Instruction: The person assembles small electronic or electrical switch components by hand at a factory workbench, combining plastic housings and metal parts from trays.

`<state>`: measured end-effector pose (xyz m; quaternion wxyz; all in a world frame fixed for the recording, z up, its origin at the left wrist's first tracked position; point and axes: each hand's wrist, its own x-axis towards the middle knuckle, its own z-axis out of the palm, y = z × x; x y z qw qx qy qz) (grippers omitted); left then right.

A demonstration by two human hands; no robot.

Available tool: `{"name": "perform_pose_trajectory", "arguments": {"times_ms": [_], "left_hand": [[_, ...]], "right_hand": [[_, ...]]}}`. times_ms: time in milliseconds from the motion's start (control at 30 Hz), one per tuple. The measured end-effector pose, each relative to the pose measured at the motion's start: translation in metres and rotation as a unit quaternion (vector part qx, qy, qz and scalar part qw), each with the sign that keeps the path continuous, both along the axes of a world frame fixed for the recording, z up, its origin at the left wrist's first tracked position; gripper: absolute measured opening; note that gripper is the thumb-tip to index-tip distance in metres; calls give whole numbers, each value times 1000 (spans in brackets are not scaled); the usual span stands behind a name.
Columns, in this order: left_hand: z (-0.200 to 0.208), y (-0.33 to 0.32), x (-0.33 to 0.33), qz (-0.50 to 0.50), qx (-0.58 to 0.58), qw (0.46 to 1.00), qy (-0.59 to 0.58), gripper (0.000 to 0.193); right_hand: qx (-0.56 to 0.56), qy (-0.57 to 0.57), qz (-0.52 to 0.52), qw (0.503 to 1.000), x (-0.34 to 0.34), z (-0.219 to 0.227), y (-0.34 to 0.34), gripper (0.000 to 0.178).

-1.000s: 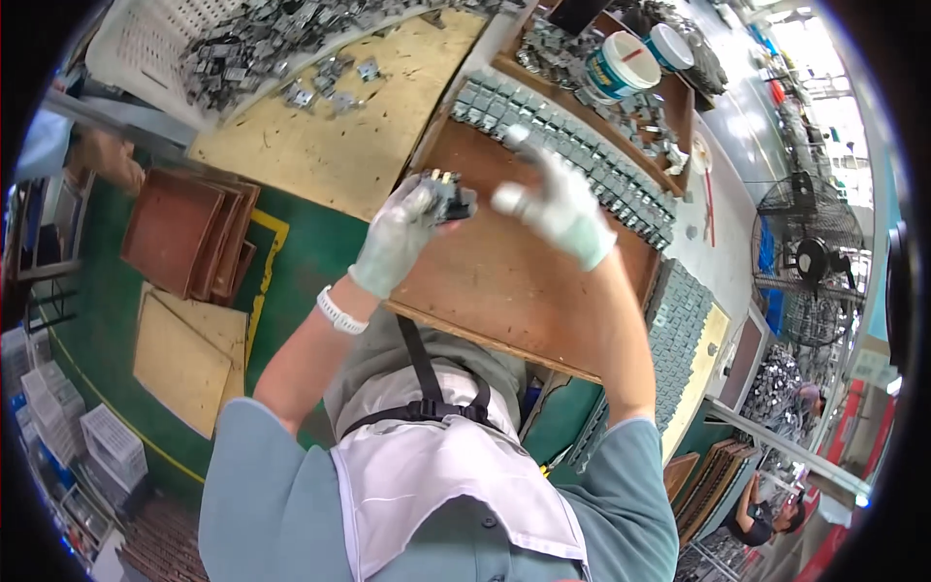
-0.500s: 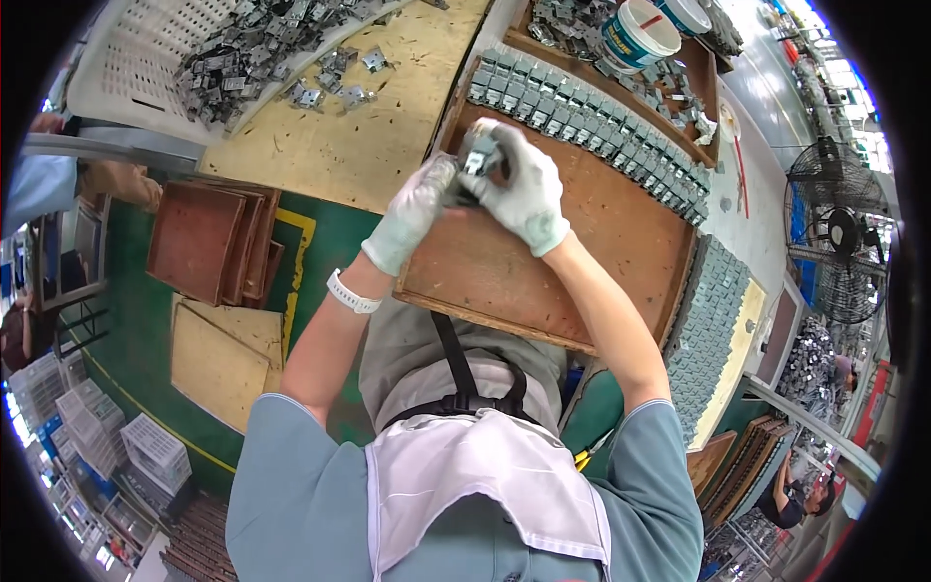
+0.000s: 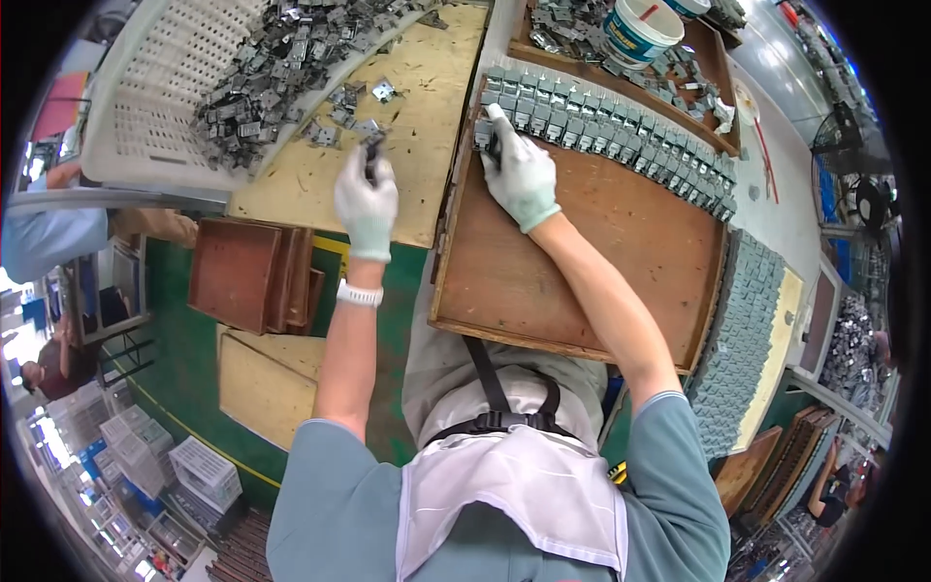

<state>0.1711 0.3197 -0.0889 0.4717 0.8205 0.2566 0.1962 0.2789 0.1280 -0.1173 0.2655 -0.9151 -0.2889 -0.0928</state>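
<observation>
My right hand (image 3: 524, 179) grips a small grey metal block (image 3: 483, 134) at the left end of the wooden tray (image 3: 572, 252), just in front of the rows of similar blocks (image 3: 611, 136). On the pale board to the left, my left hand (image 3: 367, 206) is closed, its fingertips somewhat blurred around a small metal bracket (image 3: 370, 134). More loose brackets (image 3: 325, 134) lie close by. Both hands wear white gloves.
A white perforated basket (image 3: 145, 126) of metal parts stands at the upper left. Behind the tray, another wooden tray (image 3: 621, 92) holds parts and a white bucket (image 3: 640, 34). Packed grey blocks (image 3: 737, 339) sit at right. Another person's arm (image 3: 145, 225) shows at left.
My hands were together over the tray around a metal piece. They have parted: the left went to the loose brackets, the right brought a block to the tray's left end.
</observation>
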Motion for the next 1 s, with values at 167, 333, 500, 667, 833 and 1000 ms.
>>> {"name": "perform_pose_trajectory", "arguments": {"times_ms": [167,333,500,667,833,1000], "left_hand": [[-46,62,53,102,384,894,206,66],[-75,83,43,-77,400,887,216,45],[-66,59,-8,-283,390,874,59,52],[-58,23,-11,-179,248,949,75,53],[-79,30,-2,-123,218,966,60,46],[-87,70,-27,-115,76,990,-7,40]], "right_hand": [[119,-14,46,992,-39,51,-41,34],[66,-9,-26,997,-58,86,-155,13],[42,-67,-305,949,-21,108,-372,18],[192,-14,-402,895,11,72,-587,38],[95,105,-419,897,83,55,-603,58],[-69,216,-434,872,143,47,-543,77]]}}
